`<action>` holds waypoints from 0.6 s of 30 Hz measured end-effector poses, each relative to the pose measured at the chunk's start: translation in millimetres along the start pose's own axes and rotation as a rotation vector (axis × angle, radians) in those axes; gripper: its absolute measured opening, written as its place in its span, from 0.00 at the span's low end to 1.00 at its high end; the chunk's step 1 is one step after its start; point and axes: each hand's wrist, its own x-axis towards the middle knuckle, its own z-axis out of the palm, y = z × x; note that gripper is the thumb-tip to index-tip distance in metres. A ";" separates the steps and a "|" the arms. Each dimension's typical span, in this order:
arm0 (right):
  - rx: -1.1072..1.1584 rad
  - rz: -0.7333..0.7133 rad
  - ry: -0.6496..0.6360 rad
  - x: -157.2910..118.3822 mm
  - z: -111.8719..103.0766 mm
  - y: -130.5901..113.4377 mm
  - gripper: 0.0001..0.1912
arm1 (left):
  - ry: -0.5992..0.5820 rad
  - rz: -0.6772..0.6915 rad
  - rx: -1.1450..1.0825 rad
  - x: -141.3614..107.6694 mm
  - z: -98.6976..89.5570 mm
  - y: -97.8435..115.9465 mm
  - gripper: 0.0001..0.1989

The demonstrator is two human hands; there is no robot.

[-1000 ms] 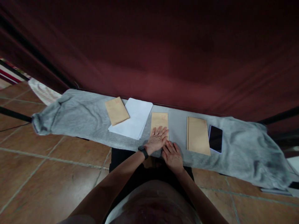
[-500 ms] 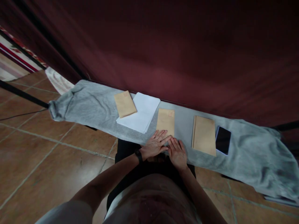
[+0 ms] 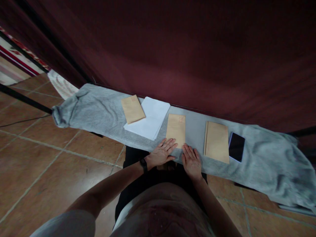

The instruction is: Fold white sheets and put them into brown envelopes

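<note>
A brown paper envelope (image 3: 176, 126) with a small red print in its far right corner lies flat in front of me. My left hand (image 3: 161, 153) rests palm down with its fingertips on the near left corner of that envelope, fingers stretched out. Flat at the envelope's near right corner, my right hand (image 3: 192, 162) has its fingers extended and holds nothing. Left of the envelope is a stack of white paper sheets (image 3: 150, 118), with another brown envelope (image 3: 133, 108) lying over its left part.
A grey cloth (image 3: 98, 108) covers the narrow table. On the right lie a stack of brown envelopes (image 3: 217, 141) and a dark-screened phone (image 3: 237, 147) partly tucked beside it. A dark red curtain (image 3: 172, 65) hangs along the far edge.
My hands have moved apart: the left slid slightly left, the right slightly right. Their fingers overlapped near the envelope's near edge before. The envelopes and sheets stay in place.
</note>
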 end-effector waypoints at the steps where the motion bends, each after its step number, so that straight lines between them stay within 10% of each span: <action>1: -0.004 0.006 -0.001 -0.8 -0.2 0.7 0.25 | -0.001 -0.012 0.001 -1.6 -0.5 -0.1 0.35; 10: -0.004 0.074 0.017 -3.6 1.1 -1.6 0.26 | 0.150 -0.396 -0.027 -12.8 4.3 15.5 0.27; 18: 0.055 0.002 -0.018 3.8 10.6 -26.4 0.27 | 0.386 -0.649 -0.558 14.1 8.3 19.2 0.33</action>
